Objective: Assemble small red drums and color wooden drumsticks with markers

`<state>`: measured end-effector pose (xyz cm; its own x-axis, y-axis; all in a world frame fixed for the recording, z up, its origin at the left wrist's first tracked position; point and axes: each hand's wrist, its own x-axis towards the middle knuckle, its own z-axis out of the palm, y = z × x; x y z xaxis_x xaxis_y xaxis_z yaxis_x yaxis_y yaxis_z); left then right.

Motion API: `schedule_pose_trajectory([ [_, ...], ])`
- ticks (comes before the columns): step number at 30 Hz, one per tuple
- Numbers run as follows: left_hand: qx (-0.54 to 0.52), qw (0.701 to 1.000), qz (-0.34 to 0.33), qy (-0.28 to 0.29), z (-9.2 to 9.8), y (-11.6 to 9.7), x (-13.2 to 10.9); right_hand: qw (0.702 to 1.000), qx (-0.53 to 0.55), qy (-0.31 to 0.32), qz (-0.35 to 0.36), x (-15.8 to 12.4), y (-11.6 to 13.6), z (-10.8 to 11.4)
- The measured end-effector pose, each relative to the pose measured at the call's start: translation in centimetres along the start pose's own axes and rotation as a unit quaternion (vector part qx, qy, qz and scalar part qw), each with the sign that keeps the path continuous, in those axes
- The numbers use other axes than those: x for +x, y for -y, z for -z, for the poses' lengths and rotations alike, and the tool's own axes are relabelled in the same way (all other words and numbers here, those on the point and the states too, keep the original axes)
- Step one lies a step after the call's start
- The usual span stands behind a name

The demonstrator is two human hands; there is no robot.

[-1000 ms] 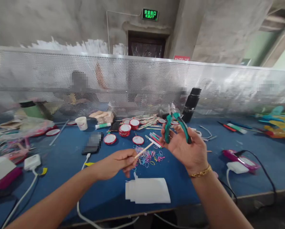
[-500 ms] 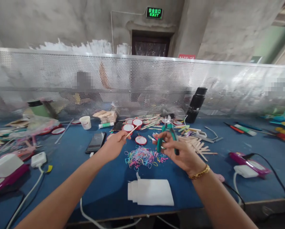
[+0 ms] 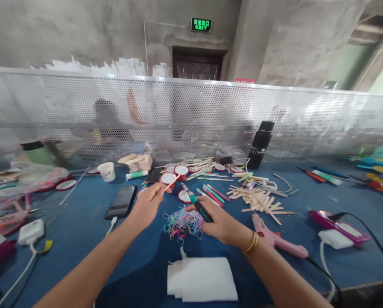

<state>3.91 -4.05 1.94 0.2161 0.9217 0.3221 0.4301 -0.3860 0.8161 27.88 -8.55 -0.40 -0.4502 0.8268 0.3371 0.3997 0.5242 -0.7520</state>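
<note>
wooden stick [image 3: 172, 182] in the left hand [image 3: 149, 204], green pliers [image 3: 198, 206] in the right hand [image 3: 221, 220], above the blue table [image 3: 77, 229].
the left thumb and fingers are closed in a pinch on the stick's near end; the right hand is wrapped round the handles, though the tool is seen edge-on, so how far its jaws stand apart cannot be told. to work well here, i'd judge, hold the stick steady, turn the nose square across it and keep the left fingertips clear of the jaws. the stick's long axis slants forward and rightward, free end seen against the red-and-white rounds [image 3: 168, 179]; the pliers' long axis slants forward and leftward, nose near that free end, handles beside the heap of coloured bands [image 3: 182, 226].
</note>
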Motion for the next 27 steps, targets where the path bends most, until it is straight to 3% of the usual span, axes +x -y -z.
schedule_pose_trajectory([
  [9,0.052,0.998,-0.003,0.046,-1.4,0.2,-0.6,1.000,0.012,0.019,0.002,-0.5,-0.1,-0.3],
  [14,0.120,0.991,-0.032,0.041,-1.6,-0.1,-0.8,0.999,0.029,0.019,-0.010,-0.6,-0.1,-0.3],
  [27,0.171,0.982,-0.055,0.057,-1.3,-0.7,-1.2,0.999,0.022,0.022,-0.012,-0.7,0.1,-0.7],
])
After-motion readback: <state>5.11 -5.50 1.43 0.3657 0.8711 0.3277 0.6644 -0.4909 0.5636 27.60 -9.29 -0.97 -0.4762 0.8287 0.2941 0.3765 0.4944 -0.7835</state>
